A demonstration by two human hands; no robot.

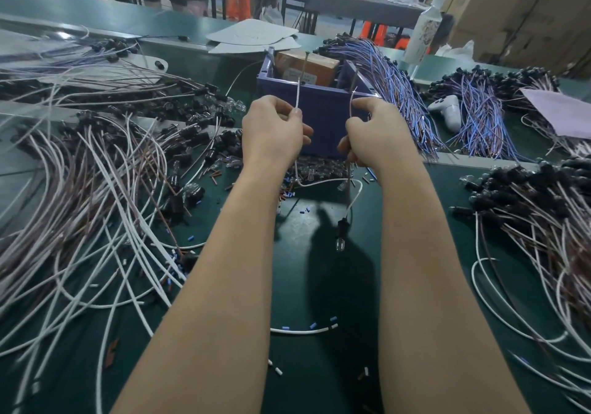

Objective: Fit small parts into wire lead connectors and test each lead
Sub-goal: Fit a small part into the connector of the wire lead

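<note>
My left hand (pixel 271 132) pinches the white wire (pixel 298 95) of one lead, its tip held up against a thin metal rod standing at the blue box (pixel 323 116). My right hand (pixel 374 132) pinches the brown wire (pixel 351 105) of the same lead, its tip raised toward a second rod. Below my hands the lead loops down to its black connector (pixel 343 225), which carries a small clear bulb (pixel 339 243) and hangs just above the green table. A pile of clear small parts (pixel 319 170) lies in front of the box.
Heaps of white and brown leads (pixel 96 174) cover the left of the green table (pixel 287 285). More black-ended leads (pixel 543 215) lie at the right, blue-wired bundles (pixel 396 87) behind the box. A white controller-shaped object (pixel 447 110), a bottle (pixel 423 27) and a loose white wire (pixel 300 330) are nearby.
</note>
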